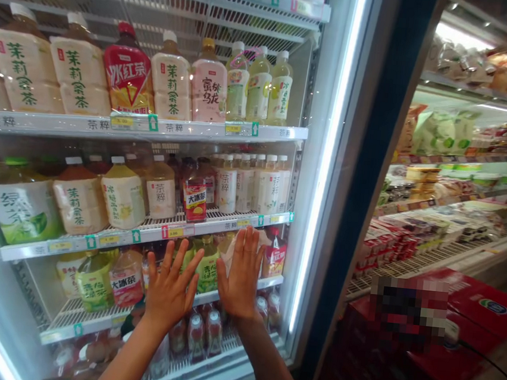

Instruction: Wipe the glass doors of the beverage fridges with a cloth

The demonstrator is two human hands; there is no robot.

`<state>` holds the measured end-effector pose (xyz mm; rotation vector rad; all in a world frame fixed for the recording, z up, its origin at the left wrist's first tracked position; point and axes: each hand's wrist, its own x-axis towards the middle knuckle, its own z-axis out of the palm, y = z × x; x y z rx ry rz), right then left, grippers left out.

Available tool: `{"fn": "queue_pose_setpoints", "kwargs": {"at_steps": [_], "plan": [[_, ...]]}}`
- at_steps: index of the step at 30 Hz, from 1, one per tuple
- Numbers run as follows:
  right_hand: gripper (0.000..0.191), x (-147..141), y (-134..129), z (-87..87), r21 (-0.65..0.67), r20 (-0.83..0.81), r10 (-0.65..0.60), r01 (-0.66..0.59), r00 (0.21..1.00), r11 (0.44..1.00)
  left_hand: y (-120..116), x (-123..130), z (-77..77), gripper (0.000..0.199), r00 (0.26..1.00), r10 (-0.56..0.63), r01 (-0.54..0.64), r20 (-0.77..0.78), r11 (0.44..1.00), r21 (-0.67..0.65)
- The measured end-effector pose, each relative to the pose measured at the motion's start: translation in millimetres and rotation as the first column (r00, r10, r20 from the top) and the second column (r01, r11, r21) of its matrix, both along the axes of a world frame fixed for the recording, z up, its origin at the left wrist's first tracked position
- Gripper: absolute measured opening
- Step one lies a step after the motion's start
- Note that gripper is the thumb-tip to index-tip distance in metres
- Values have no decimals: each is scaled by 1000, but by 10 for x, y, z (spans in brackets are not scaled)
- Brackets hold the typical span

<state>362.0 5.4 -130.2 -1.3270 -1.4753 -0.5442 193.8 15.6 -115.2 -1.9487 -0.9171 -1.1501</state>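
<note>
My left hand (168, 292) is raised in front of a lit drinks cooler, fingers spread and holding nothing. Beside it, my right hand (240, 275) is stretched flat, fingers up and thumb out, also bare. Whether either palm touches glass, I cannot tell. Between and behind the hands stands a green-labelled bottle (208, 272), partly covered. A red-labelled bottle (274, 258) is just right of my right hand. Left of my left hand are a pink-labelled bottle (126, 279) and a green tea bottle (94, 285). Above sits a small red-labelled iced tea bottle (194, 193).
Bottled teas fill several white wire shelves, with price tags along the shelf edge (150, 237). A bright light strip (328, 161) and a dark post (362, 182) bound the cooler's right side. Beyond are a chilled food display (448, 215) and red boxes (481, 337) low down.
</note>
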Motion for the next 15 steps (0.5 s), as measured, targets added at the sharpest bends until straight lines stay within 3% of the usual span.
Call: {"fn": "queue_pose_setpoints", "kwargs": {"at_steps": [2,5,7,12,13,15], "plan": [[75,-84,-25,-119,11,-3,-1,1,1000,1000,-28,-28,-4,68,1000,-18,18,1,1000,-20],[74,-282,-93,-445,39,61,3,-5,998,999,-83,-152,-47,69,999,-28,29,18,998,-58],[74,-369,-97,-511,44,94,11,-15,996,999,-118,-289,-85,69,999,-17,19,33,998,-61],[73,-489,45,-31,52,3,53,-53,999,997,-175,-684,-107,71,997,25,-23,72,999,-24],[73,-556,63,13,62,-16,49,-48,999,997,-183,-756,-100,71,996,32,-30,78,999,-18],[75,-749,63,-59,69,-6,40,-39,999,997,-200,-892,-83,71,995,43,-42,89,999,-12]]}}
